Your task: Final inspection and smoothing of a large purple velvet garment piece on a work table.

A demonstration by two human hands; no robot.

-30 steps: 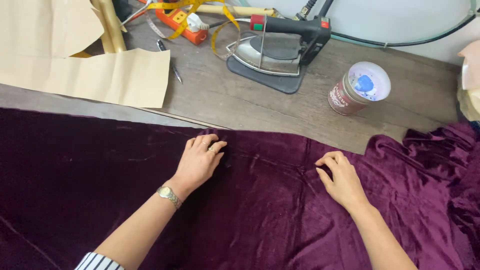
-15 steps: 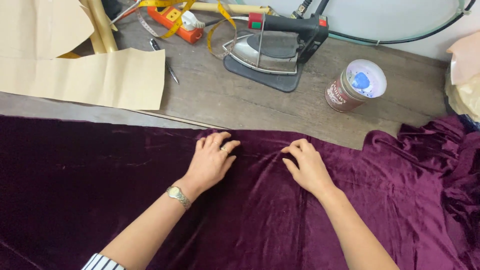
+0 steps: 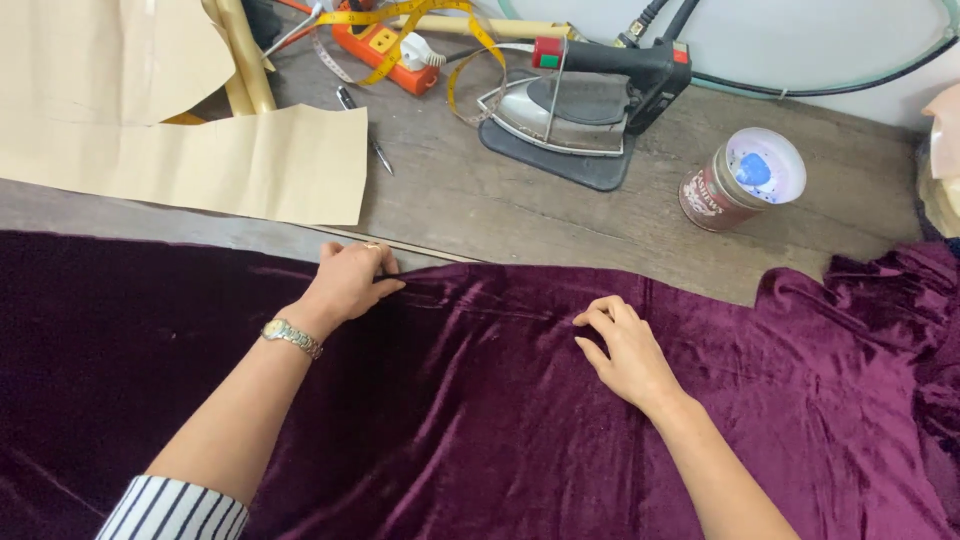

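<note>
Two bare hands are laid on a spread of deep purple velvet fabric (image 3: 480, 420), which covers the near part of the wooden table (image 3: 520, 215) and is bunched in folds toward its right edge. The left hand (image 3: 350, 285), wearing a wristwatch (image 3: 292, 337), is closed in a pinch on the far edge of the velvet, with a thin dark object, too small to be identified, seemingly held at the fingertips. The right hand (image 3: 625, 350) is rested open on the cloth, fingers lightly curled and pressed into the pile, well apart from the left.

It is judged that the slippery pile could be dragged askew if one hand is pulled while the other is not held firm, so that ripples would be set into the edge; the bunched folds at the right could also be tugged off the table by their own weight.

Farther back, beige paper pattern pieces (image 3: 180, 150) are spread at the far left corner. A pen (image 3: 365, 130), a yellow measuring tape (image 3: 420, 25) and an orange power strip (image 3: 385, 45) are seen behind them. An iron (image 3: 570, 105) is parked on a dark mat, and a round tin (image 3: 742, 178) is set near the far right edge. A pale wall is glimpsed behind.
</note>
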